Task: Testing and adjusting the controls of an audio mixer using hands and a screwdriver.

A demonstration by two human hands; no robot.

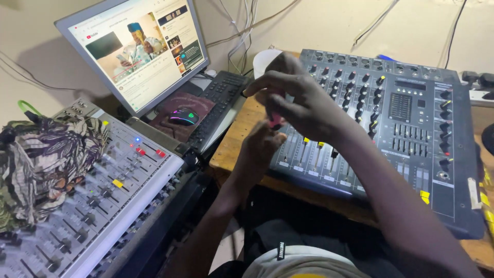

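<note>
Above the dark mixer (391, 118), both hands, right (296, 98) over left (262, 146), pinched a small red piece (276, 121), best held steady.

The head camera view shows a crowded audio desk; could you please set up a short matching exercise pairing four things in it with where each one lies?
Things:
1. dark mixer
2. computer mouse
3. patterned cloth
4. small red object

Places:
A. on the grey mixer at left
B. between the right hand and left hand
C. on the wooden table at right
D. on a pad in front of the monitor

Pairs: 1-C, 2-D, 3-A, 4-B
</note>
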